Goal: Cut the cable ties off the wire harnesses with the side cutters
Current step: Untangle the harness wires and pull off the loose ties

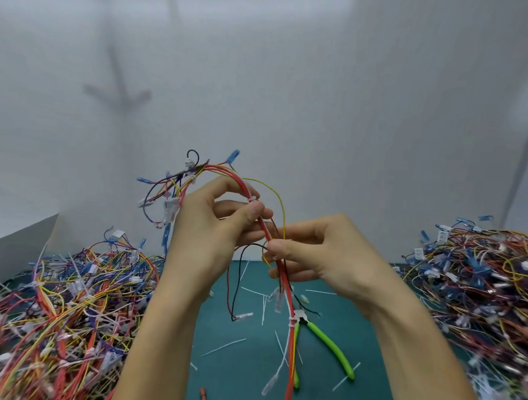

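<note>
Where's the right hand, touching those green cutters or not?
Apart. The head view shows the right hand pinching the harness above, while the cutters lie on the mat.

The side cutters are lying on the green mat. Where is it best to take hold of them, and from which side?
Grip the side cutters by both green handles, mid-length, coming from above on the right. They lie flat and spread, ends toward the person; the head sits behind the hanging harness, whose wires cross one handle.
</note>
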